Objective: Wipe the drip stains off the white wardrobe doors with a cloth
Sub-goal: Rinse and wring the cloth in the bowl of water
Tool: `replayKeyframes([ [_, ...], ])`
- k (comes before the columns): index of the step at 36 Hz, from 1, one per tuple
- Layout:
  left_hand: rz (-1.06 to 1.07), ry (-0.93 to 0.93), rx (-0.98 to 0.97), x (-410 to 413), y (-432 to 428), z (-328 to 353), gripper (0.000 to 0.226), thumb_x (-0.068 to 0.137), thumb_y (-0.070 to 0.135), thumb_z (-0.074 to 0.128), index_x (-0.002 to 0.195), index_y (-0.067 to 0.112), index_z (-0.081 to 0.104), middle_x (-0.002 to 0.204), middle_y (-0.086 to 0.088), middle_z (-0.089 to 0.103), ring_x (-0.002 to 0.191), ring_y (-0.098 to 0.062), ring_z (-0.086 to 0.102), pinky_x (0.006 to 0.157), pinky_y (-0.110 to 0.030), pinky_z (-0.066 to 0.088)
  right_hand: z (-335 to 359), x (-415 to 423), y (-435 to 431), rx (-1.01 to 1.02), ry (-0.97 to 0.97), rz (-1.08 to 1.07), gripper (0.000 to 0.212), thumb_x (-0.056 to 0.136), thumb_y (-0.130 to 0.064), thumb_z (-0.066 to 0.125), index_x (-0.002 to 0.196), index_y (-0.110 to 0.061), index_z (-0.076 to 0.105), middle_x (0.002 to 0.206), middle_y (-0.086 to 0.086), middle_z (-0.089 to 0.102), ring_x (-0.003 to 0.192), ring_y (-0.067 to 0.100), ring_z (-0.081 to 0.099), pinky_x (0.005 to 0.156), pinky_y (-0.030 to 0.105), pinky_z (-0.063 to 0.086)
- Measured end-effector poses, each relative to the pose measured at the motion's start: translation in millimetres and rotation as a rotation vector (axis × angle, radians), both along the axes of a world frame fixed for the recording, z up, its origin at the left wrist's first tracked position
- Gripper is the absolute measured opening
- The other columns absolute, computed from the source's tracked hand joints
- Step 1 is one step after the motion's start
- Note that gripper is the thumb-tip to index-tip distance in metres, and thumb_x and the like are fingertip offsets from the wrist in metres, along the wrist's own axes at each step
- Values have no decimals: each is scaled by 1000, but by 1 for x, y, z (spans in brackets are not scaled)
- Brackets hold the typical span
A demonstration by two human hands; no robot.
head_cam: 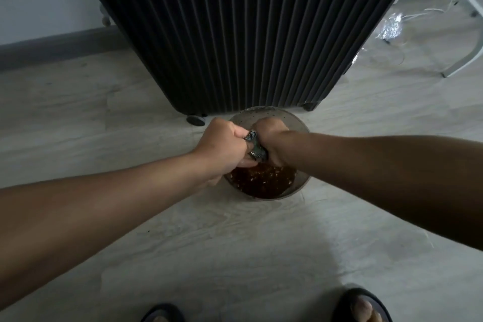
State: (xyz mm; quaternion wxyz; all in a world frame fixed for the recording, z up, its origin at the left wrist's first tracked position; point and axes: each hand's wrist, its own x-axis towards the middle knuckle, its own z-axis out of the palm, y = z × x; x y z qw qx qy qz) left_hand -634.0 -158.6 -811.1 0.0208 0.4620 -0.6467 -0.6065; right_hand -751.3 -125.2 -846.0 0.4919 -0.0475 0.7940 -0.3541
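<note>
Head view: at centre frame, the left hand (223, 148) and right hand (270, 136) meet above a clear bowl (277, 114) on the floor (235, 243). The fingers of both hands are curled tight around the dark, wet cloth (254, 148), which is held over the bowl. Only a short twisted section shows between the fists, so its long axis appears to run fist to fist, with both hands equally near. Judged step: wringing. Brown water (261, 181) lies in the bowl. A black ribbed suitcase (235, 34) stands behind. The wardrobe doors are out of view. No writing is legible
</note>
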Motion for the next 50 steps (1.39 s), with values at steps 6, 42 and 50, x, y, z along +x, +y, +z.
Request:
replayKeyframes([
  [6,-256,-26,-247,11,-1,0,29,94,-8,66,120,4,73,110,-14,75,90,-19,76,78,-34,65,-10,-7,4,93,-17,135,24,100,-16,54,76,-19,51,97,6,63,88,21,62,63,27,46],
  [42,-881,-111,-792,5,-12,-15,89,100,18,60,165,28,-1,154,-9,49,134,-24,53,102,-43,53,25,-45,34,-40,-966,672,5,86,-7,65,83,-10,62,67,-1,47,54,3,43,39,9,30],
  [50,-914,-228,-1165,-1,-17,-18,48,95,55,59,127,19,53,110,1,58,103,-19,60,71,-30,38,27,-28,27,90,-751,579,6,84,3,65,90,5,64,76,15,67,66,25,71,59,30,63],
])
